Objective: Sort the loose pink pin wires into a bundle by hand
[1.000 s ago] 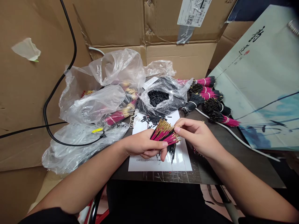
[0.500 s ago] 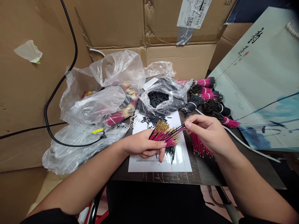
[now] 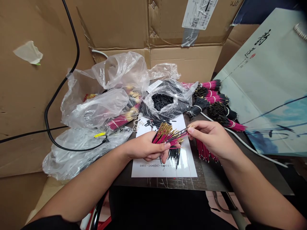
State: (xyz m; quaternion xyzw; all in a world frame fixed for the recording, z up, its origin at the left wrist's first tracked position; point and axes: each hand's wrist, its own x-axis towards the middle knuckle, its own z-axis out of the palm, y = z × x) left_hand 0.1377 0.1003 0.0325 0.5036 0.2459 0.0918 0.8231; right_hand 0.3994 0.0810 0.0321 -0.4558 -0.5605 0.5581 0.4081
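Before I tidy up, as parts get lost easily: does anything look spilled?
Possibly: loose black pieces lie scattered on the white sheet, outside the open plastic bag holding similar ones, as if spilled.

The head-worn camera looks forward and down from above the lap, across the table to the far cardboard wall, with the left hand and right hand at close range in between.

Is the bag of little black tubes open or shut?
The bag is open: its mouth gapes, and little black tubes show inside.
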